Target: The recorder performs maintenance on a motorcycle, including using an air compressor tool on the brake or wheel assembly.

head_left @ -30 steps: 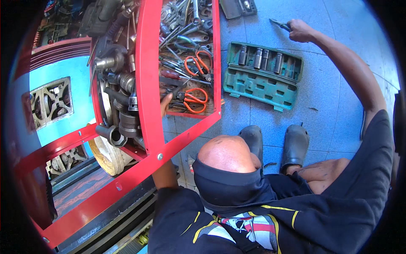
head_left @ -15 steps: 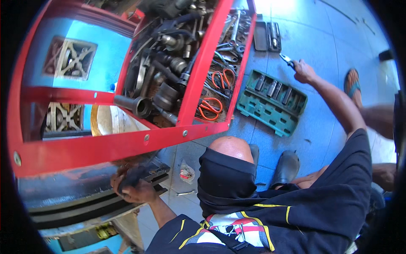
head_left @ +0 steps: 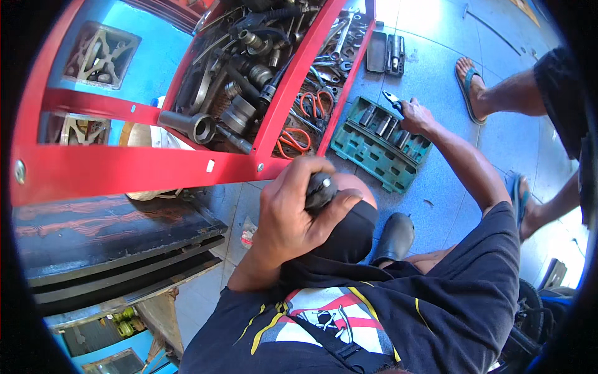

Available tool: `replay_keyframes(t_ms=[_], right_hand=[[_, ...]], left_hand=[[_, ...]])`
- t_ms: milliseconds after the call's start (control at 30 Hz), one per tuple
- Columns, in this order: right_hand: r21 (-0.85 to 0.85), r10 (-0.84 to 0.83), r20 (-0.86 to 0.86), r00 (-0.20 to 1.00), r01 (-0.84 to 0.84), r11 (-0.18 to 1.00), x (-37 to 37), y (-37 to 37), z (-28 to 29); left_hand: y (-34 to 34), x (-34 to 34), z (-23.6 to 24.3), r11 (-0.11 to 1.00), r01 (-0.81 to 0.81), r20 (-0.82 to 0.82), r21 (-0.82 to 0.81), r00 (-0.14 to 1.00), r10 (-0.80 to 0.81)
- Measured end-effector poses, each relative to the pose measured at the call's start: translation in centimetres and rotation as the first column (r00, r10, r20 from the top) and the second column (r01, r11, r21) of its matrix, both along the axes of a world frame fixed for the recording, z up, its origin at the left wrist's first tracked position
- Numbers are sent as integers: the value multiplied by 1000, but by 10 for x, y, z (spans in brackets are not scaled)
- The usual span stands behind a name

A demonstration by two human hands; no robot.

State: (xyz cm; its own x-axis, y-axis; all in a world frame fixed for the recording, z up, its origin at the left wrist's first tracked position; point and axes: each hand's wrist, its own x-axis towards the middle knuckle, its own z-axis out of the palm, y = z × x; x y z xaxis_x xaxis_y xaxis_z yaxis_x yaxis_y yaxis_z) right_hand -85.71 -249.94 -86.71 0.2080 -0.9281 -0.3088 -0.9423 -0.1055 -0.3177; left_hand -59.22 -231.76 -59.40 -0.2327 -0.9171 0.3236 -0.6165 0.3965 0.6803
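Fingers of the left hand point(head_left: 283, 215) curl tight around a dark, stubby piece point(head_left: 320, 193) with a bright spot on its end, held up over the bent knee point(head_left: 359, 187). The right hand point(head_left: 418, 117) has its fingers clamped on pliers point(head_left: 393, 100), bright at the nose, dark at the grips, near the far edge of an open green case point(head_left: 374, 157) of dark sockets point(head_left: 382, 127) on the floor point(head_left: 451, 162), beside the red rack point(head_left: 187, 169).

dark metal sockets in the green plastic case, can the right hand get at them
Likely yes: the green plastic case lies open, the right hand close by the dark metal sockets, but the dark-handled metal pliers it holds may interfere.
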Motion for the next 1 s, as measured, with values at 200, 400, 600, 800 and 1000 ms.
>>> replay_keyframes(t_ms=[200,400,600,800,1000], right_hand=[[334,319,-105,942,-269,903,-1,3,43],[477,193,4,981,-171,862,5,104,127],[610,-531,109,840,366,703,-14,259,251],[550,-996,76,-38,835,10,19,468,376],[646,-975,-202,94,761,-61,51,690,511]], left_hand=[[-6,-22,49,910,123,-73,396,992,-102],[26,-73,168,772,183,-190,609,978,-82],[73,-94,320,657,300,-183,692,953,-242],[112,-123,453,396,431,-320,811,893,-318],[171,-174,525,248,612,-368,751,700,-612]])
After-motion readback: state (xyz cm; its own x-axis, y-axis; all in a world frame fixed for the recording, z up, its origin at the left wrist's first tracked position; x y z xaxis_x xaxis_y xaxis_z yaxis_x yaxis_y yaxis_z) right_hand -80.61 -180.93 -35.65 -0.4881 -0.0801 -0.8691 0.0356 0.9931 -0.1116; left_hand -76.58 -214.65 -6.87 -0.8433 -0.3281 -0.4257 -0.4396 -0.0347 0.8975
